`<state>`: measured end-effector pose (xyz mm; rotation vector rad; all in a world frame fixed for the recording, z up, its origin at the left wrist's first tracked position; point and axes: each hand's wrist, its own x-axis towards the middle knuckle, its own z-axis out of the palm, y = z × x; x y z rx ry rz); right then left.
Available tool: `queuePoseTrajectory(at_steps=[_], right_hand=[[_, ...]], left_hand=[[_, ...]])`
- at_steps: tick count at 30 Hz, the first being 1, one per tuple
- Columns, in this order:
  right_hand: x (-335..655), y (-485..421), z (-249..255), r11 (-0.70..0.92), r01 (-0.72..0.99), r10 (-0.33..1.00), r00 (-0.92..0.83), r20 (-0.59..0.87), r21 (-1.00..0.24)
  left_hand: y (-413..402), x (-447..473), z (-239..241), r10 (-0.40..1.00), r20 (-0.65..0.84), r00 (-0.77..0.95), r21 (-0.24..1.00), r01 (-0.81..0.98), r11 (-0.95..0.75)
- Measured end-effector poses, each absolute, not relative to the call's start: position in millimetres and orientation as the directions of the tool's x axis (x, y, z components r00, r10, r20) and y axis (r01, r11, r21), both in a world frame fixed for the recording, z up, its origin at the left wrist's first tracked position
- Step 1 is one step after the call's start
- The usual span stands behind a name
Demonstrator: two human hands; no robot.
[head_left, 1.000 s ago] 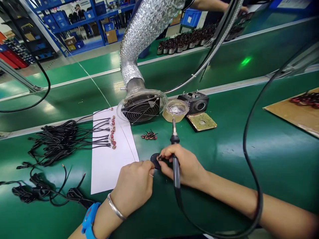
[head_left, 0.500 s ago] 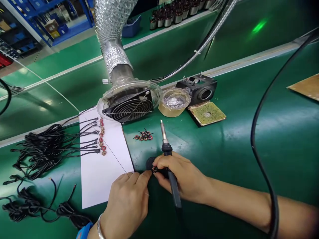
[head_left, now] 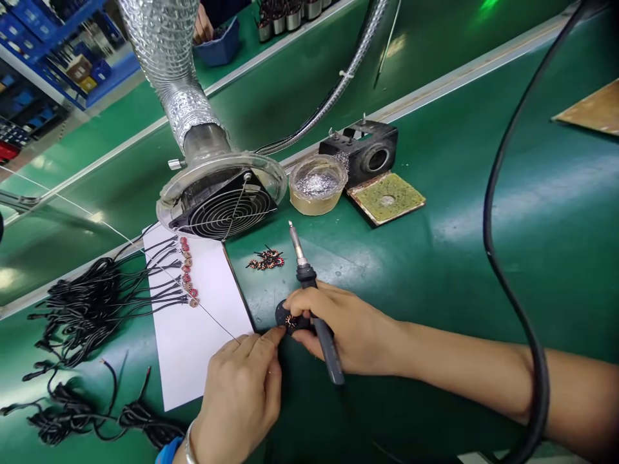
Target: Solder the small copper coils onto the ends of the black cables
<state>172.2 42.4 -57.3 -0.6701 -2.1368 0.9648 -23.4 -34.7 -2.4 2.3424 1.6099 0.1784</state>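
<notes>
My right hand [head_left: 355,328] is closed around a soldering iron [head_left: 306,274], whose bare tip points up and away from me. Thumb and finger of the same hand reach a small wound ring coil [head_left: 290,321] on a round black pad [head_left: 280,314]. My left hand [head_left: 242,390] is closed, its fingertips at the pad's left edge by the coil. A thin solder wire [head_left: 215,318] runs down from the upper left into its fingers. Beyond my hands lies a small pile of similar coils [head_left: 265,259].
A fume extractor fan [head_left: 229,209] hangs over the bench. Behind the iron stand a tub of silvery bits [head_left: 318,185], an iron stand [head_left: 367,151] and a yellow sponge [head_left: 389,198]. Left, black cables [head_left: 87,303] end in coils on white paper [head_left: 181,361]. Another person's hand [head_left: 203,27] is at a blue bin [head_left: 220,46].
The camera view has shifted, so most bench items appear further left. Another person's hand has come into view at the blue bin. Both my hands keep nearly the same place around the coil.
</notes>
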Motion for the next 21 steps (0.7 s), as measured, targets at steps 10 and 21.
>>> queuePoseTrajectory(at_steps=[10, 21], right_hand=[[171.2, 38.5, -63.9, 0.635, 0.178, 0.680, -0.591, 0.434, -0.752], [169.4, 37.0, -64.6, 0.577, 0.180, 0.707, -0.598, 0.378, -0.796]], left_hand=[[-34.6, -19.9, 0.6, 0.931, -0.114, 0.346, 0.318, 0.901, -0.296], [-33.8, -17.5, -5.2, 0.945, -0.142, 0.295, 0.365, 0.903, -0.227]])
